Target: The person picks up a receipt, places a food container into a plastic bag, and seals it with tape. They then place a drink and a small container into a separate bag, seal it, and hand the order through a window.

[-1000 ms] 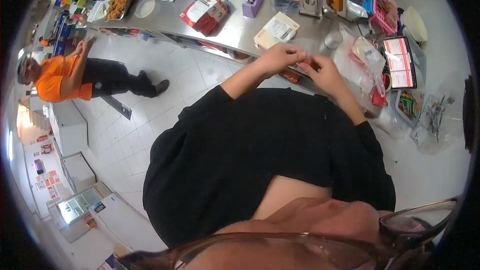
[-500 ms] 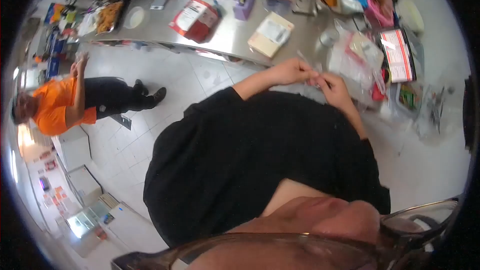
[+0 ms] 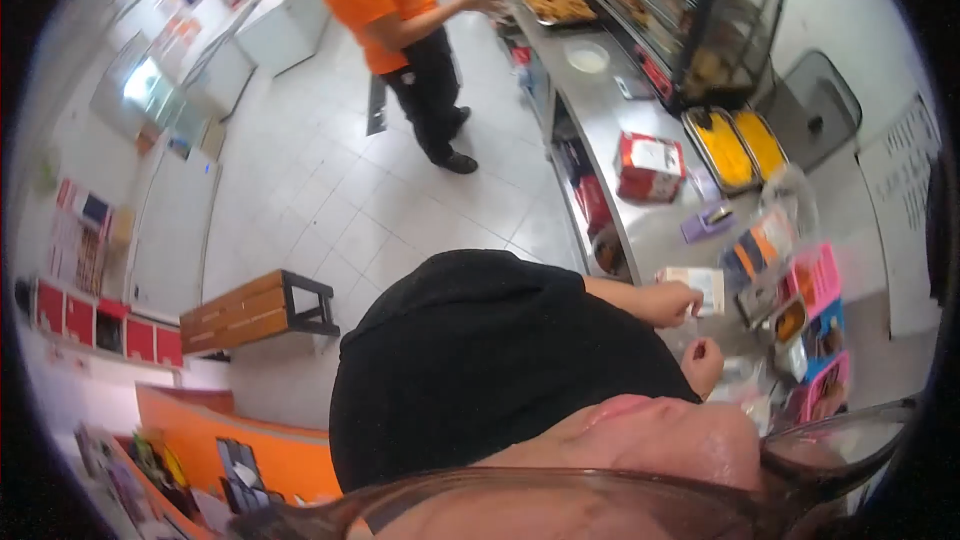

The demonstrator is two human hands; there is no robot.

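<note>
My left hand [image 3: 677, 304] is over the near edge of the steel counter, its fingers bent and pressed together beside a cream and white box [image 3: 706, 288]. Closer to my body, my right hand [image 3: 704, 364] is curled closed. The hands are a little apart. Something thin and clear shows faintly between them; what each hand grips is too small and blurred to make out. Past the box stand a purple holder [image 3: 706, 224] and a red and white packet [image 3: 651, 168].
Two trays of yellow food [image 3: 729, 152] and a glass display case [image 3: 690, 20] line the counter. Pink baskets [image 3: 815, 278] and metal tins are at the right. A person in orange [image 3: 372, 0] stands across the floor. A wooden bench [image 3: 235, 312] is at the left.
The view has swung left, bringing the bench and display case into sight. My hands, together before, are now apart. The other person's hands remain raised in front of them.
</note>
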